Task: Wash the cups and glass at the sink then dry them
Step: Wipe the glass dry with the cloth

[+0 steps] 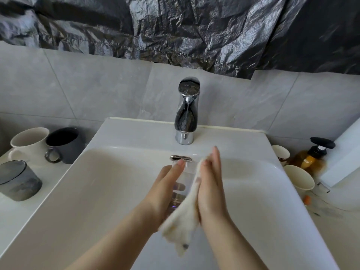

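Note:
Over the white sink (109,182) I hold a clear glass (182,184) between both hands. My left hand (165,190) grips its left side, fingers wrapped round it. My right hand (211,184) presses a white cloth (185,221) flat against the glass's right side with straight fingers; the cloth's loose end hangs down below. On the left counter stand a white cup (29,143), a dark grey mug (65,145) and a smoky grey glass (16,180). No water runs from the chrome tap (187,110).
At the right of the sink stand two cream cups (299,179), (280,153) and an amber soap dispenser (311,158) with a black pump, beside a white box. Crumpled black plastic sheet covers the wall above grey tiles.

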### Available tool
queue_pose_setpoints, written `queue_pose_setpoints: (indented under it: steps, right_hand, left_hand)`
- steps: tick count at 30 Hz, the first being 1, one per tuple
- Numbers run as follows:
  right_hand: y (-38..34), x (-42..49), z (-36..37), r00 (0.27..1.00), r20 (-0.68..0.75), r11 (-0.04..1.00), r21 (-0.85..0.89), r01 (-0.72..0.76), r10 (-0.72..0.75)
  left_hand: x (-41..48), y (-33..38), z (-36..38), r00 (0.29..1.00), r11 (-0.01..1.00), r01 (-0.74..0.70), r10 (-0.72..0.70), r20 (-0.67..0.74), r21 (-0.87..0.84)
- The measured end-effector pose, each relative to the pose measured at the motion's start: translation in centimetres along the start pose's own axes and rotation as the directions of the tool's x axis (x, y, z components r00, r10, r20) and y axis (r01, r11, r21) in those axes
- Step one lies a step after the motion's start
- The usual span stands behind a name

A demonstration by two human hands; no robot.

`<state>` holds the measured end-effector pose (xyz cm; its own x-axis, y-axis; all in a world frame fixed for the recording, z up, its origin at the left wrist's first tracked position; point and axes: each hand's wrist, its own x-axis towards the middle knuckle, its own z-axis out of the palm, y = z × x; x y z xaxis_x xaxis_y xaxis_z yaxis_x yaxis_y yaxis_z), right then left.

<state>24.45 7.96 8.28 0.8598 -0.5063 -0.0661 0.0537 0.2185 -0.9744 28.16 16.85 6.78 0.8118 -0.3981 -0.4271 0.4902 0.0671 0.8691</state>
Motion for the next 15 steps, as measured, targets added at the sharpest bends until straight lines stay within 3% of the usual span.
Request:
queue_pose_setpoints:
  steps: [1, 4, 7, 9, 11, 13, 15]
  right_hand:
    - [0.1, 0.2, -0.4, 0.999, -0.037, 1.000, -0.009, -0.017, 0.017]
    - [1.2, 0.5, -1.0, 0.952, -0.286, 0.954, -0.298, 0.015, -0.104]
    - [1.1, 0.6, -0.9, 0.896, -0.386, 0.957, -0.262, 0.122, -0.220]
    - [1.2, -0.1, -0.3, 0.935, -0.287, 0.963, -0.229, 0.143, -0.207]
    - [1.8, -1.4, 0.6, 0.971, -0.064, 0.931, -0.304, 0.203, -0.232]
    - [2.6, -2.2, 1.4, 0.939, 0.153, 0.832, -0.435, 0.344, -0.308]
    - [2.4, -1.2, 1.2, 0.936, 0.174, 0.834, -0.426, 0.350, -0.305]
  left_hand:
    - [0.1, -0.2, 0.2, 1.000, 1.000, 0.007, -0.007, 0.013, 0.000]
    - [-0.2, -0.5, 0.8, 0.999, 0.999, -0.041, 0.042, 0.024, -0.034]
    - [-0.1, -0.4, 0.8, 0.996, 0.994, -0.082, 0.083, 0.015, -0.065]
    - [0.1, -0.5, 0.6, 0.995, 0.992, -0.090, 0.087, -0.046, -0.090]
    - [0.3, -0.3, 0.2, 0.995, 0.990, -0.051, 0.040, -0.091, -0.128]
    - [0.6, -0.2, -0.3, 0.996, 0.989, -0.027, 0.015, -0.087, -0.145]
    - [0.6, -0.2, -0.5, 0.997, 0.994, -0.063, 0.058, -0.058, -0.085]
